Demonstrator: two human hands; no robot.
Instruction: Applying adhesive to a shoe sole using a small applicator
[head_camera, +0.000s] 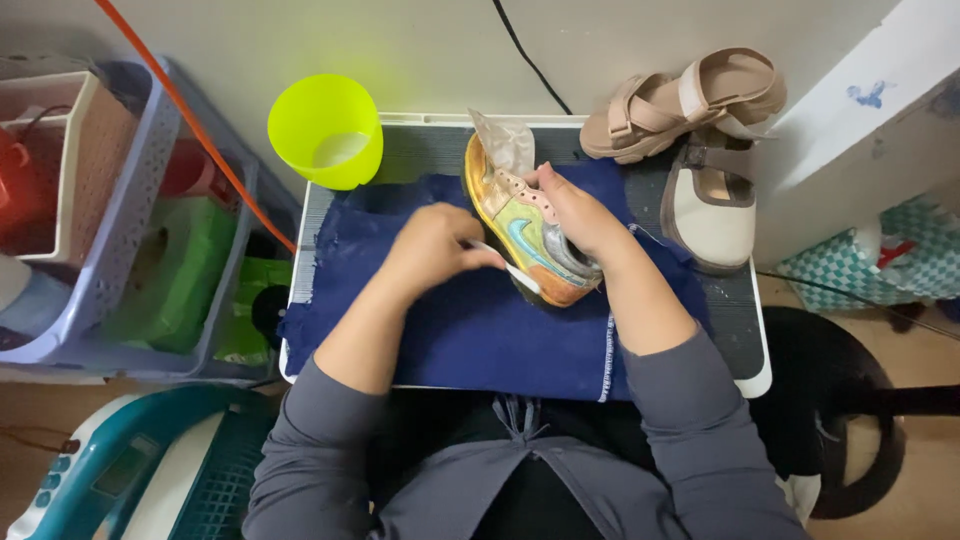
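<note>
The right hand (575, 210) has its grip clasped around the upper of a small sneaker (525, 225), which lies tilted on its side, while the left hand (435, 245) pinches a thin white brush (505, 265) whose tip touches the sole just below that grip. The sneaker is shiny, gold, orange and green, with paper stuffed in its opening. It rests on a blue cloth (450, 320) on the worktop (745, 330); a lime cup (325, 130) sits near the left grip, 2 sandals (700, 130) near the right, and bare cloth lies toward the person.
</note>
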